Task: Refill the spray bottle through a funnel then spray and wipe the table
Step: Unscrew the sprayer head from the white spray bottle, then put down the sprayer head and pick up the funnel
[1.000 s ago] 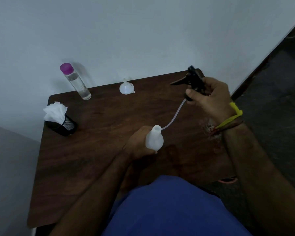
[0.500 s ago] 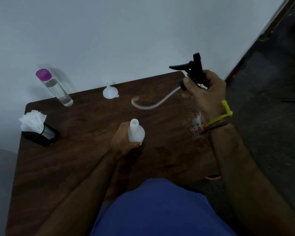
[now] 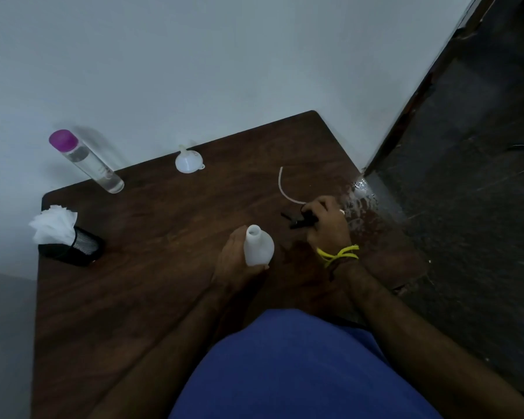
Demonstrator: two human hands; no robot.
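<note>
The white spray bottle (image 3: 258, 248) stands upright near the table's middle, its neck open and uncapped, wrapped from the left by the left hand (image 3: 236, 261). Its black trigger head (image 3: 300, 219) lies low at the tabletop to the right, gripped by the right hand (image 3: 327, 225), its pale dip tube (image 3: 283, 189) curving away toward the wall. The small white funnel (image 3: 188, 160) sits mouth-down, spout up, near the far edge. The clear refill bottle (image 3: 88, 163) with a magenta cap stands at the far left.

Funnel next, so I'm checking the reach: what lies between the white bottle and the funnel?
Bare tabletop, in the head view; nothing sits between white bottle and funnel.
</note>
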